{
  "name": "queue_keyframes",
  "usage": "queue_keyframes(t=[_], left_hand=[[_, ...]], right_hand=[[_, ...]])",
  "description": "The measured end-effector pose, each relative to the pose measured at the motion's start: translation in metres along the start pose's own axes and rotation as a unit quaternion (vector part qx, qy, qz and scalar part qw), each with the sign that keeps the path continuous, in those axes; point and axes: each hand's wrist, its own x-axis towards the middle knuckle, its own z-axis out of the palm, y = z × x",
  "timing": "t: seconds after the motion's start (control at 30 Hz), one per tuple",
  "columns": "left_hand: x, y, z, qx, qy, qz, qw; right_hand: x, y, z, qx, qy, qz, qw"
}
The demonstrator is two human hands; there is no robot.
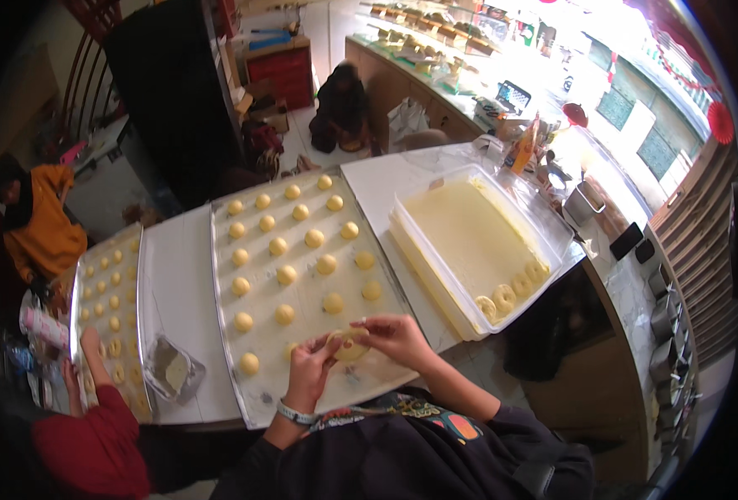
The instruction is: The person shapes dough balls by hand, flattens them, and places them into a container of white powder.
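Over the near end of a large metal tray (256, 408), my left hand (306, 367) and my right hand (398, 340) are closed on a pale yellow dough piece (352, 348). It looks flattened or ring-like, but my fingers partly cover it. Rows of round dough balls (286, 275) sit spaced apart on the tray, and one lies partly hidden beside my left hand. To the right stands a white plastic tub (436, 300) with a yellowish coating inside. Several dough rings (504, 297) lie in its near right corner.
At left, a person in a red top (94, 450) reaches over another dough tray (140, 367). A square container (173, 371) stands between the trays. A person in orange (48, 217) is farther left; another in dark clothing (340, 108) sits low beyond the table. Metal tins (663, 358) line the right counter.
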Motion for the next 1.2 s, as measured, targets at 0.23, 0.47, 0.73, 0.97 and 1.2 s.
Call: queue_keyframes(t=[0.23, 0.47, 0.73, 0.97, 1.2], left_hand=[[0.01, -0.018, 0.027, -0.066, 0.003, 0.05, 0.997], [0.011, -0.032, 0.056, -0.026, -0.032, -0.003, 0.999], [0.015, -0.035, 0.07, -0.002, -0.016, -0.011, 1.0], [0.018, -0.042, 0.089, -0.004, -0.007, 0.001, 1.0], [0.027, -0.046, 0.112, 0.029, -0.019, -0.016, 0.999]], right_hand=[[-0.002, -0.013, -0.036, 0.067, -0.036, 0.013, 0.997], [-0.007, -0.012, -0.063, 0.042, -0.061, -0.007, 0.997], [-0.001, -0.021, -0.084, 0.014, -0.09, 0.017, 0.996], [-0.009, -0.018, -0.106, 0.042, -0.067, 0.016, 0.997], [-0.025, -0.014, -0.128, 0.035, 0.004, 0.0, 0.999]])
